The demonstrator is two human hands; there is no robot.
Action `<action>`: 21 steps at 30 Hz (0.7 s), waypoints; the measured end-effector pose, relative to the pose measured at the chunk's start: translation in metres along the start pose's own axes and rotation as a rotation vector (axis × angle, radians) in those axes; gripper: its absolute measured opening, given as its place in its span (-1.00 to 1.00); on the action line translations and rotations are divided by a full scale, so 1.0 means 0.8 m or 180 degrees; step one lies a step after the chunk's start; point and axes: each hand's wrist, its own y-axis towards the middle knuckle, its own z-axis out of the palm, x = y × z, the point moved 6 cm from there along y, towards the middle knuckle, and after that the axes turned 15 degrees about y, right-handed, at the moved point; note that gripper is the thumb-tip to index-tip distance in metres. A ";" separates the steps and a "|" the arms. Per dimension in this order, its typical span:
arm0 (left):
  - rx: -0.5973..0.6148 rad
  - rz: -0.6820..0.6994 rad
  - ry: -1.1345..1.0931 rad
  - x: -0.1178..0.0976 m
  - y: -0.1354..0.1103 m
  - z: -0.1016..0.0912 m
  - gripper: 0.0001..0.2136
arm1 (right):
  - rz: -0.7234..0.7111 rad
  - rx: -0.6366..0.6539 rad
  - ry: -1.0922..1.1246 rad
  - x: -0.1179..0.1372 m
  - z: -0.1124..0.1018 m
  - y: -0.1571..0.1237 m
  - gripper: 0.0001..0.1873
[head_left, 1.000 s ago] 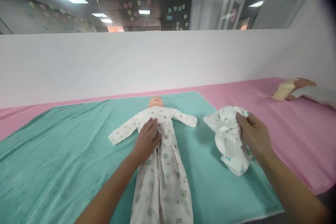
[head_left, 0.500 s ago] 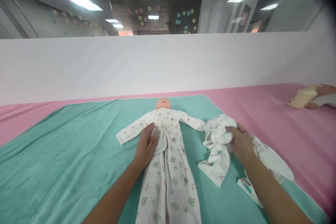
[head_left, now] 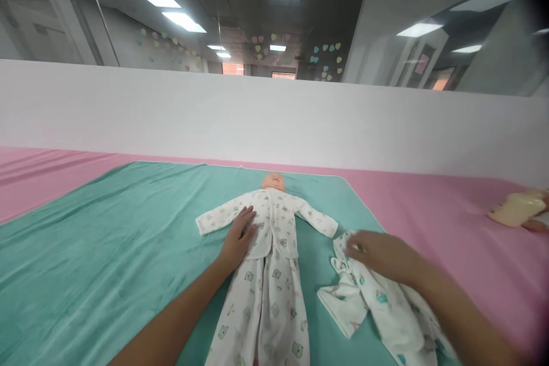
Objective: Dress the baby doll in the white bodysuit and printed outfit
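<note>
A baby doll (head_left: 274, 182) lies on its back on a teal blanket (head_left: 107, 240), dressed in a white printed top and trousers (head_left: 268, 274). My left hand (head_left: 238, 237) rests flat and open on the doll's chest, fingers stretched out. To the doll's right lies a second white printed garment (head_left: 369, 309), spread loosely on the blanket. My right hand (head_left: 377, 254) lies on top of that garment, palm down; its fingers curl at the upper edge of the cloth and are blurred.
A pink sheet (head_left: 429, 211) covers the surface under and beyond the blanket. A white partition (head_left: 274, 120) runs along the far side. At the far right a cream bottle-like object (head_left: 512, 209) sits by another person's hand (head_left: 538, 224).
My right hand has lowered the bunched garment onto the blanket beside the doll, where it now lies spread out. My left hand stays on the doll's chest. The view has tilted upward.
</note>
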 end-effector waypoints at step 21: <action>0.0237 0.0854 0.0541 -0.002 0.123 0.052 -0.48 | 0.0233 -0.1151 0.1043 0.091 0.165 0.231 -0.61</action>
